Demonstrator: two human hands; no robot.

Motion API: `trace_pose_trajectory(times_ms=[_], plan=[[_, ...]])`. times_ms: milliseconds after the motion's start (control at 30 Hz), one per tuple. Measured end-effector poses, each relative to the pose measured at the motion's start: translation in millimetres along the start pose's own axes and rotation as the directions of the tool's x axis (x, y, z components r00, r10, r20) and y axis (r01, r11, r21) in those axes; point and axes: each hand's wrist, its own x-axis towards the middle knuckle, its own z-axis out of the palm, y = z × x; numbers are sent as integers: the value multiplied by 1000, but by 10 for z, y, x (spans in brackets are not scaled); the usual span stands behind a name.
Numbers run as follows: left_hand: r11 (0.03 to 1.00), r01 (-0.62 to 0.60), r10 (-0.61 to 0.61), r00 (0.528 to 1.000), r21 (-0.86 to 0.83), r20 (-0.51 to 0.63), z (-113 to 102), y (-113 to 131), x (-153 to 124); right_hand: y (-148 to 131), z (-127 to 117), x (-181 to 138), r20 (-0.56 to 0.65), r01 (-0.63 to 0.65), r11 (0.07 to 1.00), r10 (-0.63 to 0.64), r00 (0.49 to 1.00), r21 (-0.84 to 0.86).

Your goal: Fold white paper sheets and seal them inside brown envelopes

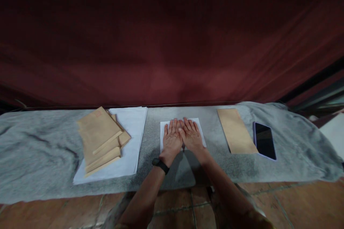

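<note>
Both my hands lie flat, side by side, on a small folded white sheet of paper (164,128) in the middle of a grey cloth-covered table (40,150). My left hand (172,139) has its fingers stretched out and pressed on the paper's left half; a black band is on its wrist. My right hand (191,136) lies just as flat on the right half, its thumb touching the left hand. Neither hand holds anything.
A fanned stack of brown envelopes (100,137) rests on a pile of white sheets (133,139) at the left. One brown envelope (236,130) and a dark phone (264,140) lie at the right. A red curtain (172,43) hangs behind the table.
</note>
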Motion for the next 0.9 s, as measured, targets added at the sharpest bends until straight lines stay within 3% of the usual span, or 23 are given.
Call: trace_pose_trajectory(times_ms=[333,900], plan=[[998,57,-57,998,-5,-33,6,-68,39,56,44,6,-38,-58,998,57,998,-34],[987,162,-160,983,21,-93,-14,-294,-62,398,70,-96,-155,-88,993,75,985,-78]])
